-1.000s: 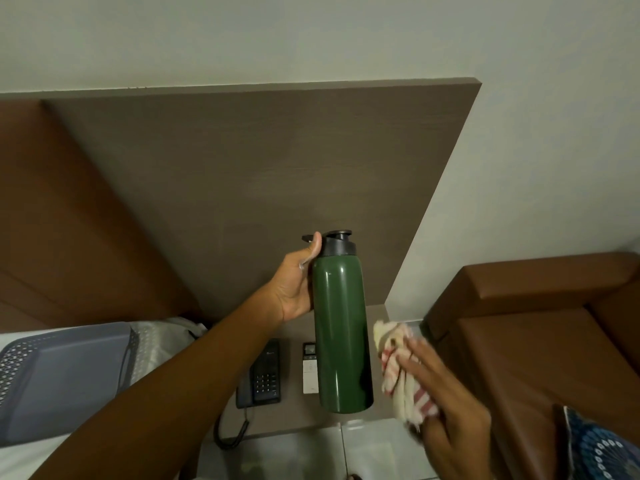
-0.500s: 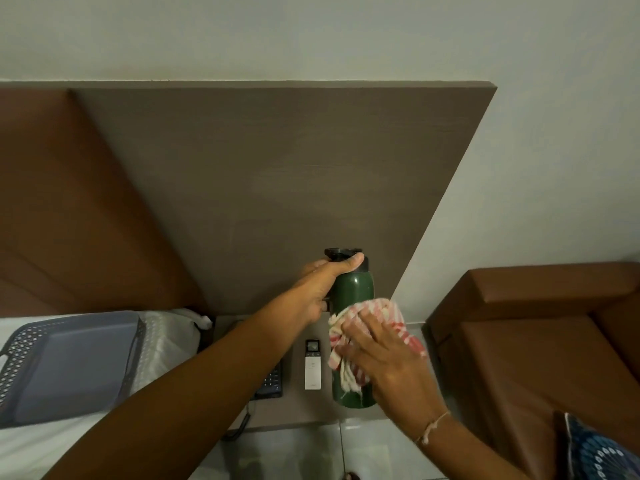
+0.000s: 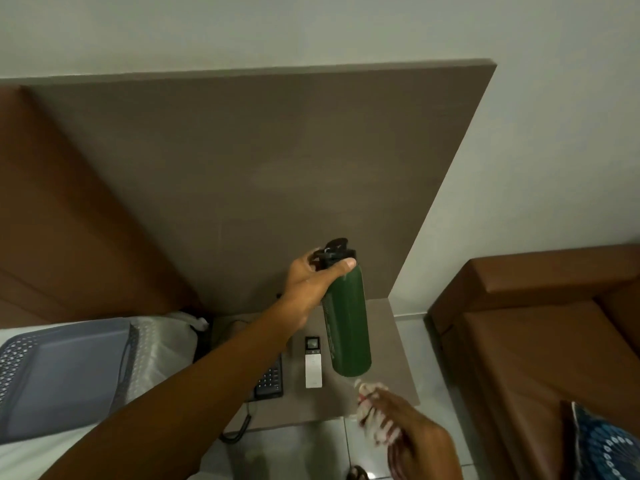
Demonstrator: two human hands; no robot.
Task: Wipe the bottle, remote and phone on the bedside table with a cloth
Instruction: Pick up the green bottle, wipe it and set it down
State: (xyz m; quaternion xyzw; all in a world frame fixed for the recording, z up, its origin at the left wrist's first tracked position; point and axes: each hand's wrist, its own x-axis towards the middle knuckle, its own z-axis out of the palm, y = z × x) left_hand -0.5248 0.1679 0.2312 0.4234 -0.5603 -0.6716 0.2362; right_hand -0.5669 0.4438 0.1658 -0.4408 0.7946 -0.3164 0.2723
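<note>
My left hand (image 3: 311, 282) grips a tall dark green bottle (image 3: 348, 327) just under its black cap and holds it upright above the bedside table (image 3: 391, 341). My right hand (image 3: 419, 441) is low at the right, below the bottle's base, closed around a red-and-white striped cloth (image 3: 372, 415) that is blurred and clear of the bottle. A slim white remote (image 3: 313, 363) lies on the table left of the bottle. The black desk phone (image 3: 270, 381) lies further left, mostly hidden by my left forearm.
A brown headboard panel (image 3: 242, 185) stands behind the table. A grey perforated basket (image 3: 62, 379) sits on the bed at the left. A brown sofa (image 3: 536, 341) is at the right, with a blue patterned cushion (image 3: 602, 448). The phone's coiled cord (image 3: 239, 431) hangs over the table's front edge.
My right hand has slid the cloth down the bottle's side and off below its base. The left hand keeps its hold near the cap, the bottle now tilted slightly.
</note>
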